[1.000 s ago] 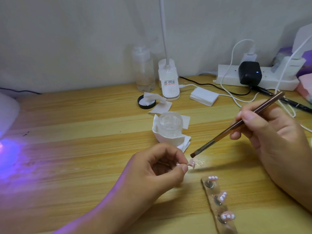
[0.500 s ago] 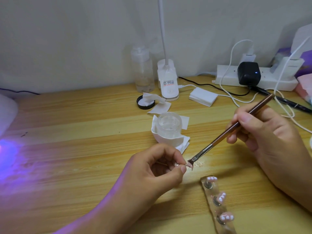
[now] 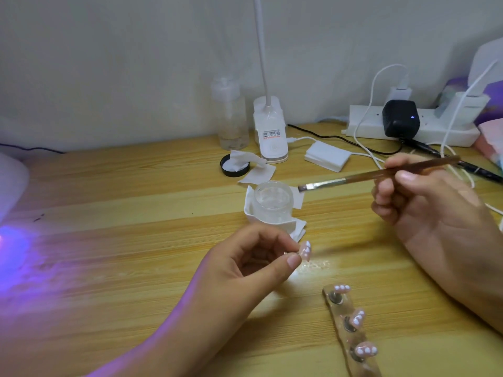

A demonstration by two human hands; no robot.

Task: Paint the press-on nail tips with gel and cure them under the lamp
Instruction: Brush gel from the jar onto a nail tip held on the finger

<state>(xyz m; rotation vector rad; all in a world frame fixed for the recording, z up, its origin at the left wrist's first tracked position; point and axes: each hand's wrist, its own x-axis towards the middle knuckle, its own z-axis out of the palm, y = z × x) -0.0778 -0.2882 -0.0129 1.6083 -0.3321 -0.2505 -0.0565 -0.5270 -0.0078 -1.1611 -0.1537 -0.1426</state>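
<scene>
With your left hand (image 3: 245, 265) pinching the nail tip (image 3: 387, 251) and right hand (image 3: 424, 205) gripping the brush (image 3: 375, 176) by the gel jar (image 3: 273, 202), overloading the bristles could flood the tip's edges or drip onto the bench (image 3: 136, 186).

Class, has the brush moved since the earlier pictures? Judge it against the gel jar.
Yes. The brush has swung up off the nail tip pinched by the left hand; its bristles now hover just right of the gel jar rim.

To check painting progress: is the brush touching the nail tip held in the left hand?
No, the brush is up near the jar, apart from the nail tip.
</scene>
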